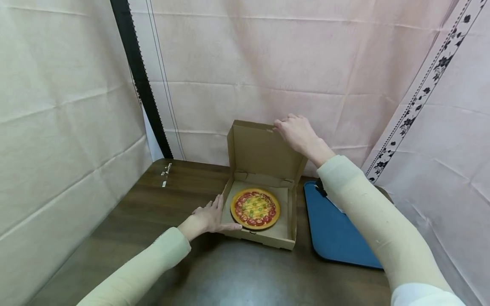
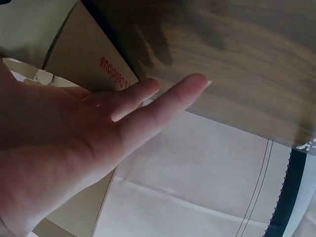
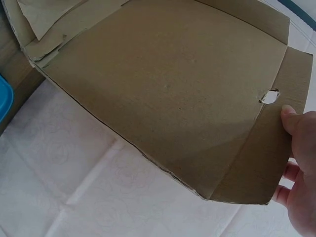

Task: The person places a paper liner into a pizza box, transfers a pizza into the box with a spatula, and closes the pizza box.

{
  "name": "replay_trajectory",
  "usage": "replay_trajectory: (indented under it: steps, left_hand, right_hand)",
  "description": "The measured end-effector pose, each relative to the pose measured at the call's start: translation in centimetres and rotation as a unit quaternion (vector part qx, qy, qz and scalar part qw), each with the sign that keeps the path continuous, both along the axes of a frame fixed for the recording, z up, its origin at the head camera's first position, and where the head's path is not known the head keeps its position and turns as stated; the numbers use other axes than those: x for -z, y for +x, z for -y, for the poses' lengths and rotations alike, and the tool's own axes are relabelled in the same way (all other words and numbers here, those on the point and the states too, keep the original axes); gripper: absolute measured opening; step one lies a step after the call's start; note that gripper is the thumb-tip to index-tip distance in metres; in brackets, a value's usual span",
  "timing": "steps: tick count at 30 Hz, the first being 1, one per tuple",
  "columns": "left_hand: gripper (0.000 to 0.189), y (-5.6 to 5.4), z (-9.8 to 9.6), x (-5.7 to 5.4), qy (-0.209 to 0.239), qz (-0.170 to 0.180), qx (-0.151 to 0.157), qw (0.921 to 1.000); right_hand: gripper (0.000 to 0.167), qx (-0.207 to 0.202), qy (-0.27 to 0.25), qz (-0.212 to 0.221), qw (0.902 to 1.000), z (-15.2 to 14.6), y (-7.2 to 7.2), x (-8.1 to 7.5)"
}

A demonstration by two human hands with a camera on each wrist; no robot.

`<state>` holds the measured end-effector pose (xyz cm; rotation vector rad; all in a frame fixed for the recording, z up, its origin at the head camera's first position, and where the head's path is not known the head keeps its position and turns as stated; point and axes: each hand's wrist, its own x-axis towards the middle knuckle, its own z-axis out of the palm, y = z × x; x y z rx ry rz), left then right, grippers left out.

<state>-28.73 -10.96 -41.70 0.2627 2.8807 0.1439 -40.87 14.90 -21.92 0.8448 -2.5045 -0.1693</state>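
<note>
A cardboard pizza box [image 1: 287, 212] stands on the table with its lid [image 1: 264, 153] raised nearly upright. Inside lies a round pizza [image 1: 255, 208] with a yellow crust, red topping and yellow-green bits. My right hand [image 1: 298, 134] pinches the lid's top edge near its right end. In the right wrist view, the thumb of that hand lies on the inner face of the lid's flap [image 3: 289, 74]. My left hand [image 1: 206, 219] rests against the box's front left corner, fingers straight and thumb stretched along the front edge. Red lettering marks the box side [image 2: 94, 54] in the left wrist view.
To the right of the box lies a blue tray [image 1: 329, 233], partly under my right forearm. A dark-handled item [image 1: 320, 188] sits on it, mostly hidden by the sleeve. Pale cloth [image 1: 245, 55] hangs behind the wooden table [image 1: 183, 195] and at both sides.
</note>
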Motion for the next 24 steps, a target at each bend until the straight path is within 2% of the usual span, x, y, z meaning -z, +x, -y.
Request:
replay_trajectory:
  steps: [3, 6, 8, 10, 12, 14, 16, 18, 20, 23, 24]
  left_hand:
    - [0.125, 0.0, -0.2, -0.2, -0.012, -0.002, -0.008, 0.9999]
    - [0.123, -0.4, -0.6, -1.1, -0.029, -0.002, -0.010, 0.9995]
    - [0.121, -1.3, -0.8, -2.4, -0.007, -0.012, -0.014, 0.9998]
    - [0.118, -2.8, -0.7, -3.9, 0.054, -0.038, -0.029, 0.9974]
    - [0.111, -4.8, -0.6, -5.8, 0.145, -0.066, -0.045, 0.9862]
    - [0.102, -6.8, -0.3, -7.5, 0.238, -0.092, -0.057, 0.9653]
    - [0.091, -8.5, -0.3, -9.0, 0.296, -0.110, -0.057, 0.9470]
    - [0.080, -9.9, -0.4, -10.2, 0.331, -0.128, -0.047, 0.9337]
    - [0.065, -10.9, -0.7, -10.8, 0.355, -0.152, -0.041, 0.9215]
    - [0.034, -11.9, -1.2, -11.3, 0.372, -0.192, -0.050, 0.9067]
    - [0.030, -12.1, -1.3, -11.3, 0.373, -0.206, -0.058, 0.9028]
  right_hand:
    - [0.018, -0.006, -0.005, -0.008, 0.9999, 0.1, -0.1, -0.3]
    - [0.017, -0.004, -0.012, -0.013, 0.9998, 0.1, -0.2, -0.2]
    - [0.018, -0.005, -0.016, -0.016, 0.9997, 0.1, -0.2, -0.1]
    - [0.018, -0.009, -0.018, -0.016, 0.9997, 0.0, -0.2, 0.1]
    - [0.019, -0.015, -0.022, -0.015, 0.9995, -0.1, -0.2, 0.3]
    - [0.019, -0.020, -0.027, -0.016, 0.9993, -0.2, -0.2, 0.4]
    - [0.018, -0.025, -0.034, -0.018, 0.9990, -0.3, -0.1, 0.5]
    - [0.018, -0.028, -0.036, -0.020, 0.9987, -0.4, 0.0, 0.6]
    - [0.018, -0.030, -0.038, -0.020, 0.9986, -0.5, 0.0, 0.7]
    - [0.018, -0.029, -0.038, -0.022, 0.9986, -0.6, 0.2, 0.7]
    - [0.018, -0.029, -0.040, -0.021, 0.9985, -0.7, 0.2, 0.7]
